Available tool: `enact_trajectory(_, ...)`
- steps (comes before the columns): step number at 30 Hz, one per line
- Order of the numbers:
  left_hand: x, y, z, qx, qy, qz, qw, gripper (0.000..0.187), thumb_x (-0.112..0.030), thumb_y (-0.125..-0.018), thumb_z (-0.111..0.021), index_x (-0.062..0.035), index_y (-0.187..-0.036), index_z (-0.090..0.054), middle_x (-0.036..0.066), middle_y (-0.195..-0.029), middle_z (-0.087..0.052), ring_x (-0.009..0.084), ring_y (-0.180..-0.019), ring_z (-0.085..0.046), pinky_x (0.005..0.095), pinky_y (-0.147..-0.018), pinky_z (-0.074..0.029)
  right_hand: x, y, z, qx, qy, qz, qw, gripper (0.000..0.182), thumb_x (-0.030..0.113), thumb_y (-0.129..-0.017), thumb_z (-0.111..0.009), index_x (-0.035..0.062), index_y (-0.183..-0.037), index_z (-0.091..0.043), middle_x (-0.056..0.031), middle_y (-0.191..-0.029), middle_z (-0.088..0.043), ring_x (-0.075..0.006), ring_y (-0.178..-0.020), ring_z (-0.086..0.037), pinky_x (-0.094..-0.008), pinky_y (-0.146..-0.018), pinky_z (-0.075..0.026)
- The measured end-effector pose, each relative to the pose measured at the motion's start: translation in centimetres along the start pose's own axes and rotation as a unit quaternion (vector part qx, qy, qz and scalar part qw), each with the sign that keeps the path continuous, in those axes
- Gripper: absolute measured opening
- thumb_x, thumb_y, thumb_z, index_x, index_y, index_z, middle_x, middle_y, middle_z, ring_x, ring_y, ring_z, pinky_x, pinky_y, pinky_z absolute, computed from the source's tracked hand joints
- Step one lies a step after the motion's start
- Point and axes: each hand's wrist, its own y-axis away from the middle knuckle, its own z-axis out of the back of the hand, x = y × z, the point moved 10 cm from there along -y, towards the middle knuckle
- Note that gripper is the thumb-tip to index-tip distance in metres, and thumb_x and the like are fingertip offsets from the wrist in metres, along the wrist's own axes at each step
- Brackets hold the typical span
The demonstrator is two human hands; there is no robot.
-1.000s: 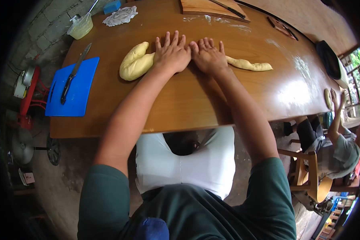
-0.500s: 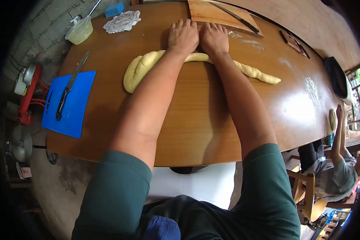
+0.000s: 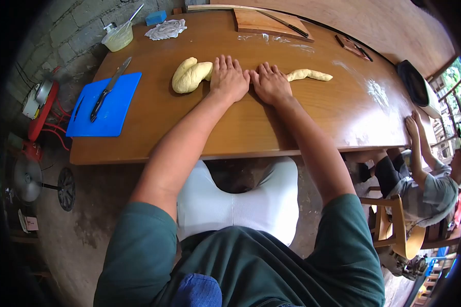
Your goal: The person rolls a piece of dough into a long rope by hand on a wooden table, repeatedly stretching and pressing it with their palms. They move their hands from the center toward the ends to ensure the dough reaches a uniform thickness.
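A long piece of pale yellow dough (image 3: 190, 77) lies across the wooden table, its thick, folded end on the left and a thin tapering tail on the right. Pressed flat over its middle is my left hand (image 3: 230, 82), fingers stretched out and pointing away from me. Beside it my right hand (image 3: 271, 84) also lies flat, next to where the tail emerges. The thumbs nearly meet. Both palms hide the dough's middle section.
At left, a black-handled knife (image 3: 110, 89) rests on a blue cutting board (image 3: 123, 110). A bowl (image 3: 119, 38), crumpled cloth (image 3: 166, 29) and blue sponge (image 3: 155, 18) stand at the back left. A wooden board (image 3: 251, 25) with a knife lies at the back. Another person (image 3: 425, 189) sits at right.
My hands have come back toward me along with the dough, and my fingers have gone from curled to stretched flat. The camera view has shifted, showing more floor.
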Motion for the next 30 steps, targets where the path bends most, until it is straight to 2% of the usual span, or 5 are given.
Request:
enact_trajectory(6, 0.2, 7.3, 7.5, 0.234, 0.271, -0.166, 0.919, 0.038, -0.024, -0.095, -0.071, -0.0046, -0.128, -0.073, 0.019, -0.133, -0.070, 0.0353, -0.132, -0.061, 0.0505, -0.121, -0.036, 1.4, 11.2, 8.1, -0.020, 0.005, 0.101, 0.995, 0.042, 0.041, -0.102, -0.064, 0.0045, -0.123, -0.065, -0.0151, -0.118, -0.070, -0.0357, -0.117, -0.065, -0.0492, -0.106, -0.049)
enact_trajectory(10, 4.9, 8.7, 12.8, -0.104, 0.159, -0.277, 0.942, 0.051, -0.041, -0.092, -0.079, -0.0062, -0.128, -0.073, 0.015, -0.138, -0.068, 0.0348, -0.141, -0.053, 0.0522, -0.124, -0.033, -0.3, 14.8, 8.8, -0.018, 0.041, 0.157, 0.987, 0.030, 0.035, -0.098, -0.071, 0.0078, -0.111, -0.070, -0.0116, -0.112, -0.068, -0.0337, -0.112, -0.064, -0.0476, -0.104, -0.050)
enact_trajectory(14, 9.8, 8.3, 7.2, 0.077, 0.183, -0.181, 0.963, 0.056, -0.047, -0.086, -0.084, -0.0079, -0.126, -0.073, 0.014, -0.132, -0.070, 0.0349, -0.138, -0.055, 0.0492, -0.124, -0.034, 0.3, 16.3, 12.9, -0.172, 0.024, 0.242, 0.955, 0.032, 0.037, -0.103, -0.067, 0.0063, -0.106, -0.071, -0.0120, -0.104, -0.070, -0.0291, -0.099, -0.068, -0.0432, -0.094, -0.054)
enact_trajectory(17, 9.1, 10.1, 9.1, 0.092, 0.258, -0.208, 0.939, 0.053, -0.043, -0.086, -0.086, -0.0073, -0.123, -0.073, 0.013, -0.126, -0.072, 0.0355, -0.131, -0.060, 0.0475, -0.121, -0.038, -8.4, 14.6, 10.0, 0.012, -0.398, -0.048, 0.916, 0.046, 0.044, -0.111, -0.061, -0.0012, -0.105, -0.069, -0.0098, -0.080, -0.072, -0.0158, -0.068, -0.067, -0.0323, -0.069, -0.054)
enact_trajectory(30, 8.4, 13.5, 11.9, -0.001, 0.165, -0.092, 0.982, 0.043, -0.035, -0.087, -0.085, -0.0124, -0.121, -0.072, 0.014, -0.114, -0.073, 0.0344, -0.112, -0.067, 0.0475, -0.106, -0.047, -8.0, 16.2, 10.5, -0.102, 0.183, 0.008, 0.978, 0.027, 0.026, -0.100, -0.065, 0.0032, -0.114, -0.068, -0.0172, -0.110, -0.068, -0.0349, -0.112, -0.066, -0.0467, -0.102, -0.050)
